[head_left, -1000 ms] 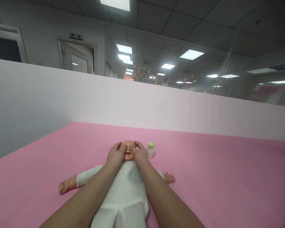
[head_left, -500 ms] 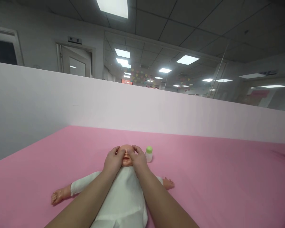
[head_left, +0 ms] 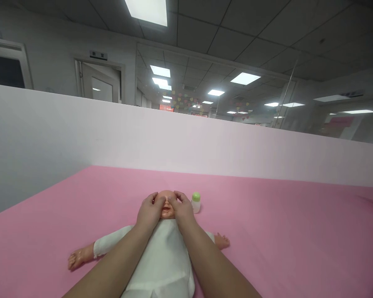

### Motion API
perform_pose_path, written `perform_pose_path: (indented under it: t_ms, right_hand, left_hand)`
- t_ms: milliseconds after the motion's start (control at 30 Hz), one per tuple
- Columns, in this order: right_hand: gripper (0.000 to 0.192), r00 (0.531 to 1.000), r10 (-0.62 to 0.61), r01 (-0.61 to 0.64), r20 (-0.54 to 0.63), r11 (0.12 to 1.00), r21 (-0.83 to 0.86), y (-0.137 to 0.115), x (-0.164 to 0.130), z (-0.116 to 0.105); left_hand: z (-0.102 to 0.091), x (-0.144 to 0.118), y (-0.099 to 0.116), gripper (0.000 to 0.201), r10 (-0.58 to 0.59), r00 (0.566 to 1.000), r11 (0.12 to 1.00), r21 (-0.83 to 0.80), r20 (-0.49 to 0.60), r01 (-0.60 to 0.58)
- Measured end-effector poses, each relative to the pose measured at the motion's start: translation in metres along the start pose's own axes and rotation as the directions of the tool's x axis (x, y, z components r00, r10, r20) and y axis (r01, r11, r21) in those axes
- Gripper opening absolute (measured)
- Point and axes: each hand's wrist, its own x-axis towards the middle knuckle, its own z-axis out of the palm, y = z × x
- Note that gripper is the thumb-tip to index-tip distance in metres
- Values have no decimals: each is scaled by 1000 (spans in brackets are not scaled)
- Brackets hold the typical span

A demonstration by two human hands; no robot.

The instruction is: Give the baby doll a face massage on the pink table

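A: What's the setting, biggest things first?

B: One office room with ceiling light panels; one pale partition wall (head_left: 186,140) runs across the far side; below it one pink mat (head_left: 282,231) covers the whole surface.

A: And on the mat?

B: One doll (head_left: 164,258) lies on its back at the near centre, dressed in white, arms spread left and right; its head (head_left: 165,205) points away towards the far wall; two small bare doll hands show, one at each side.

A: The person's hands?

B: Two, both bare; the left hand (head_left: 150,210) rests on the left side of the doll's face, the right hand (head_left: 183,209) on the right side; fingers are curled loosely with fingertips pressing near the eyes and nose; they touch rather than clasp anything.

A: Anything smaller?

B: One little bottle (head_left: 195,202) with a green cap, upright, just beside the right hand, on its far right; one rounded object barely shows at the far right edge, too cut off to tell.
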Motion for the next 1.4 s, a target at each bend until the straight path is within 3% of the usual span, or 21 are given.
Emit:
perform_pose_path:
  t_ms: [367, 567, 867, 1100, 1400]
  right_hand:
    - [48, 999, -45, 46, -13, 998, 52, 9, 5, 1]
    - [49, 1000, 20, -21, 5, 973, 231, 15, 10, 3]
    - [58, 997, 61, -71, 39, 943, 326, 13, 6, 0]
    - [65, 998, 16, -29, 58, 972, 234, 6, 0, -2]
    - [51, 999, -36, 36, -28, 999, 15, -8, -8, -1]
  left_hand:
    - [3, 3, -5, 56, -44, 999, 992, -115, 31, 47]
    - [5, 5, -10, 49, -61, 998, 977, -203, 15, 63]
    - [4, 1, -6, 44, -101, 995, 960, -264, -27, 91]
    - [2, -2, -2, 45, -87, 996, 955, -286, -14, 80]
    - [-3, -9, 10, 49, -124, 992, 962, -244, 9, 123]
